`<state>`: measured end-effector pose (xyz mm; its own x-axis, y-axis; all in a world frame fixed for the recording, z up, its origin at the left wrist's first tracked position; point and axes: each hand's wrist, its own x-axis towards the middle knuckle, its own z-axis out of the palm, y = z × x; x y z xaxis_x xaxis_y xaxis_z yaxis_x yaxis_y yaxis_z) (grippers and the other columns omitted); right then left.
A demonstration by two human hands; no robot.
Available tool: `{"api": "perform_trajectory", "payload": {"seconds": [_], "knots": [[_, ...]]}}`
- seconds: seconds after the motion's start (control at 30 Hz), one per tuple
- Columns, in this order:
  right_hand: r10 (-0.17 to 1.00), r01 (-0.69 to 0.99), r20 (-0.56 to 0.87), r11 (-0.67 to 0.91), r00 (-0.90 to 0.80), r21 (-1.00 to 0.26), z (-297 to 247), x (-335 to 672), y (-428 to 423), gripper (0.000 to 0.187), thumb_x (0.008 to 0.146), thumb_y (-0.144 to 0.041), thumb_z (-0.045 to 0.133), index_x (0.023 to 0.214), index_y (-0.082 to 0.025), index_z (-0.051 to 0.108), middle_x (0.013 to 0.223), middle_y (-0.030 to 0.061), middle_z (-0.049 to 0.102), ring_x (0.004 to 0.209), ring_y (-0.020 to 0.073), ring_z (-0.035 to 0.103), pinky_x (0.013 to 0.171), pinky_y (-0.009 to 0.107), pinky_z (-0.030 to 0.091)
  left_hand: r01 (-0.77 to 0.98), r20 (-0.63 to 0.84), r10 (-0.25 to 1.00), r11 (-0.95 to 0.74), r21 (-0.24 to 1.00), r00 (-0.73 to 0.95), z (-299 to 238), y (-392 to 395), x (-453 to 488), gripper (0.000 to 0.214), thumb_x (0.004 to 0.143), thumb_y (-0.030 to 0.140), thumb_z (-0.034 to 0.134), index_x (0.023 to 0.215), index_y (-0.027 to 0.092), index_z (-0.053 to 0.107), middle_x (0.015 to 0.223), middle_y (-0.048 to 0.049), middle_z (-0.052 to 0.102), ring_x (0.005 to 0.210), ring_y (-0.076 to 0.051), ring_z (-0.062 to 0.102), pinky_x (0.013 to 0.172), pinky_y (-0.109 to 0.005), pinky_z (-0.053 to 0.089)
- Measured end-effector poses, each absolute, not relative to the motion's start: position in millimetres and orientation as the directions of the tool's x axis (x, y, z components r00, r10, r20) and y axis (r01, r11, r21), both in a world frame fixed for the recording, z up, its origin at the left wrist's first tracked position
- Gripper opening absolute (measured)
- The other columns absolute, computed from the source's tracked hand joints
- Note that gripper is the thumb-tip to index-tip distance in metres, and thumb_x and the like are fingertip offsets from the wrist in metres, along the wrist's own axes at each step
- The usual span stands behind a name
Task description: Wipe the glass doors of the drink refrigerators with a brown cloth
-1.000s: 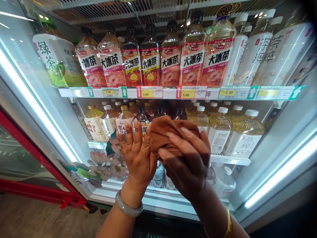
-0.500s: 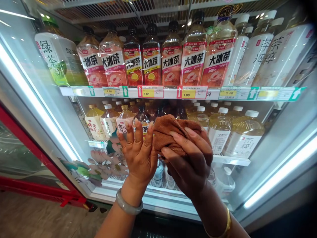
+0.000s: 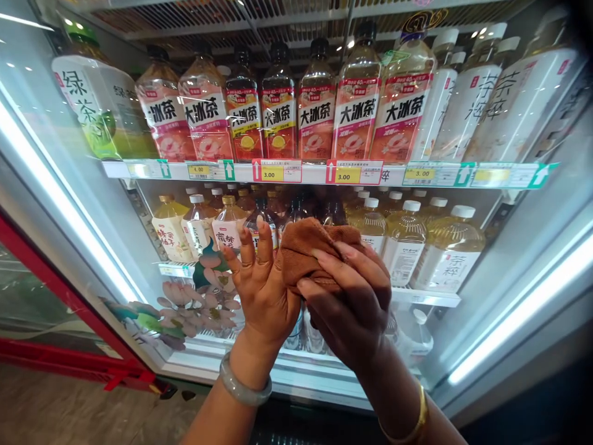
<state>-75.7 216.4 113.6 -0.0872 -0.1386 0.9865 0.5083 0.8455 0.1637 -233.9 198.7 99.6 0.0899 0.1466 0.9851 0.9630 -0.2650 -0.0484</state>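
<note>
A crumpled brown cloth [image 3: 303, 256] is bunched in my right hand [image 3: 354, 303], whose fingers are closed over its right part. My left hand [image 3: 266, 293] is raised beside it with the fingers spread and its inner edge against the cloth's left side. A grey bangle [image 3: 244, 380] circles the left wrist and a gold bracelet [image 3: 419, 417] the right. Both hands are in front of a lit drinks fridge, before the lower row of bottles [image 3: 227, 225]. The cloth and fingers hide some of the dark-capped bottles.
An upper shelf edge [image 3: 319, 173] with price tags carries iced tea bottles [image 3: 317, 117] and a large green-capped bottle [image 3: 102, 105]. White-capped bottles [image 3: 451, 253] stand at lower right. A flower decal [image 3: 199, 315] shows at left, near a red frame [image 3: 69, 290].
The view has shifted slightly, so the shelves sit a little further left. My left hand has come closer against the cloth, its fingers tilting left. My right hand keeps its grip.
</note>
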Motion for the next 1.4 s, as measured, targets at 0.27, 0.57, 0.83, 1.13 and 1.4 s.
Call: {"api": "perform_trajectory", "payload": {"seconds": [0.27,0.57,0.83,1.13,1.4], "knots": [[-0.128,0.648,0.987,0.761,0.101,0.033,134,-39,220,0.015,0.09,-0.027,0.075,0.105,-0.023,0.072,0.131,0.0081,0.069,0.128,0.0302,0.064,0.115,0.053,0.051,0.962,0.985,0.166,-0.272,-0.009,0.056,106,199,-214,0.07,0.103,0.018,0.052,0.167,0.032,0.025,0.176,0.001,0.014,0.166,-0.022,0.007,0.136,-0.05,-0.004],[-0.114,0.519,0.991,0.845,-0.064,0.131,110,-55,220,0.019,0.095,-0.022,0.069,0.112,-0.03,0.071,0.13,0.0017,0.072,0.137,0.0226,0.058,0.119,0.053,0.05,0.943,0.988,0.146,-0.332,-0.006,0.057,106,204,-206,0.064,0.108,0.036,0.041,0.168,0.027,0.021,0.175,-0.0012,0.02,0.166,-0.022,0.008,0.136,-0.053,-0.007],[-0.099,0.651,0.992,0.758,0.084,0.02,128,-20,220,0.012,0.093,-0.025,0.07,0.106,-0.024,0.07,0.133,0.0077,0.067,0.134,0.0288,0.06,0.119,0.055,0.048,0.932,0.993,0.103,-0.361,-0.024,0.065,111,205,-179,0.073,0.102,0.015,0.051,0.167,0.032,0.023,0.174,0.0042,0.019,0.166,-0.018,0.009,0.137,-0.048,0.0],[-0.115,0.644,0.993,0.757,-0.033,0.109,123,-2,223,0.013,0.095,-0.023,0.068,0.107,-0.027,0.071,0.126,0.0037,0.071,0.133,0.0236,0.06,0.119,0.052,0.049,0.92,0.991,0.123,-0.391,0.006,0.045,112,210,-163,0.07,0.104,0.018,0.049,0.167,0.032,0.023,0.174,0.003,0.022,0.166,-0.021,0.01,0.137,-0.051,-0.003],[-0.056,0.659,0.998,0.752,0.039,0.017,126,8,219,0.018,0.091,-0.022,0.071,0.108,-0.026,0.072,0.131,0.0072,0.068,0.132,0.0288,0.061,0.117,0.054,0.049,0.904,0.993,0.092,-0.426,-0.033,0.079,110,215,-141,0.07,0.102,0.017,0.051,0.167,0.028,0.027,0.173,0.0007,0.025,0.165,-0.021,0.014,0.137,-0.05,-0.003]]}}
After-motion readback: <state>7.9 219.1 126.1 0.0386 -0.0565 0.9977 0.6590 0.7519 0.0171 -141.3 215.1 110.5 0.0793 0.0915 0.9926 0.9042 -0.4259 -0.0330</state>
